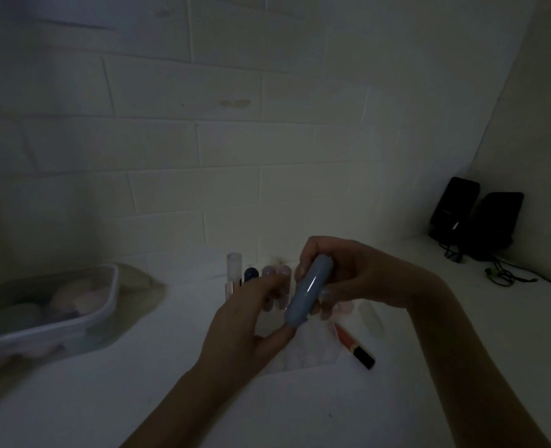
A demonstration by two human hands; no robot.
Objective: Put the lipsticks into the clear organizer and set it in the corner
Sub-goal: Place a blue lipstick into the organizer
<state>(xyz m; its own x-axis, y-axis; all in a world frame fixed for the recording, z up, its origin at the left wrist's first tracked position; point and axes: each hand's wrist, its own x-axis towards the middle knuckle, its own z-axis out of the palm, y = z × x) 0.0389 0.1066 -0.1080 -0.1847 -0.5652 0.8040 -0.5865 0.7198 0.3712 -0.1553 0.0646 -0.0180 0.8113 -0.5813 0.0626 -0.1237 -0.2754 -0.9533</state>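
In a dimly lit room, a person's right hand (348, 273) grips the upper end of a pale blue lipstick tube (309, 292), fingers curled round it, while the left hand (251, 321) pinches the tube's lower end between thumb and fingertips. The tube hangs tilted between the two hands, above the white tabletop (138, 399); the two-handed hold appears meant to steady or turn it before it is slotted upright, though that is a judgement.

Just behind the hands stands the clear organizer (232, 286), its walls hard to make out in the low light. Several tubes already stand upright in it: a clear-capped one (233, 270) at the left, a dark blue-capped one (251, 274) beside it, then two pinkish ones (275, 273), partly hidden by the left fingers.

Below the right hand, one orange lip gloss with a black cap (355, 345) lies flat on the table, not yet put away.

At the far left sits a clear plastic tub (106, 305) holding pale rounded items too dim to identify. In the right corner, well apart from the organizer, two black speakers (477, 218) stand with their cables (506, 273) trailing.
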